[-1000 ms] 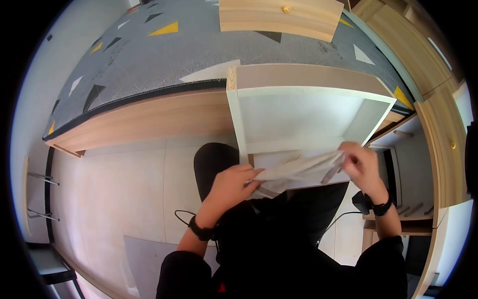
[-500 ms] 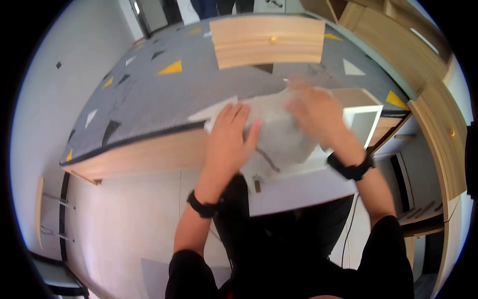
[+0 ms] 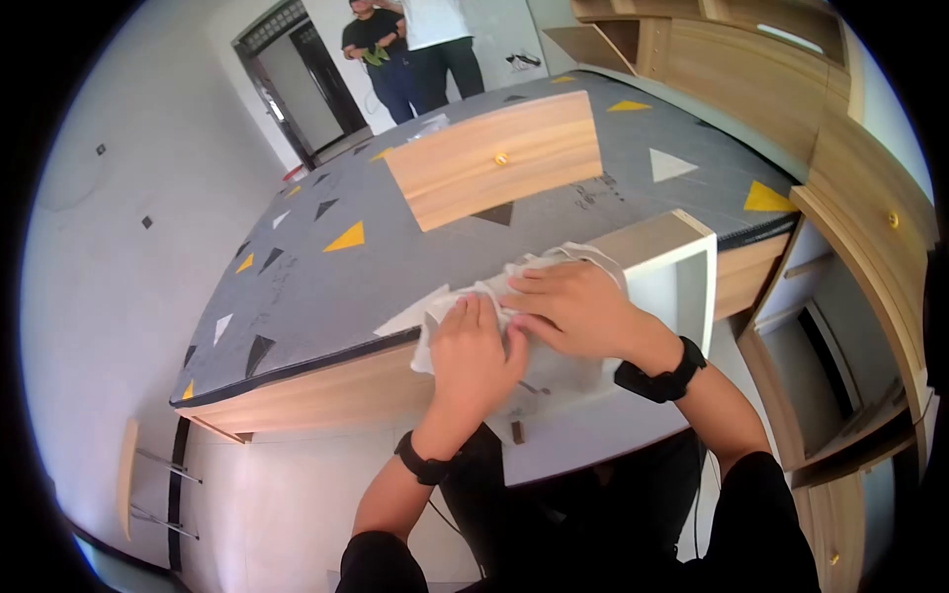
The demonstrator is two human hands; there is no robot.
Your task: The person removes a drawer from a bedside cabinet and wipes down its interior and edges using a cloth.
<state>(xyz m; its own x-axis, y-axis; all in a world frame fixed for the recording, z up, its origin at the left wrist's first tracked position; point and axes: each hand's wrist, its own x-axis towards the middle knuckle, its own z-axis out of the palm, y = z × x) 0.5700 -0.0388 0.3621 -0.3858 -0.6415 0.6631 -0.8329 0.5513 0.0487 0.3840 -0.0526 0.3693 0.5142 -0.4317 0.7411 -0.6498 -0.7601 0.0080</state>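
Observation:
A whitish cloth (image 3: 591, 255) lies bunched over a white-sided drawer box (image 3: 593, 425) that rests across my lap and against the bed edge. My left hand (image 3: 474, 351) presses on the cloth's left part, fingers curled over its folds and thumb to the right. Beside it, my right hand (image 3: 578, 308) bears on the cloth's upper folds, fingers pointing left and thumb close to my left thumb. Both hands grip the gathered cloth. A small brown piece (image 3: 517, 432) sits on the box's near panel. Part of the box is hidden under the cloth and hands.
A wooden drawer front (image 3: 499, 158) with a gold knob stands on the grey patterned mattress (image 3: 297, 287). To the right are open wooden cabinets (image 3: 820, 326). Two people (image 3: 410, 54) stand beyond the bed. A board with metal legs (image 3: 129, 479) is at the lower left.
The cloth was spread more loosely over the box and is now bunched. My right hand has come left and down beside my left hand. The view has tilted upward, showing the people more fully.

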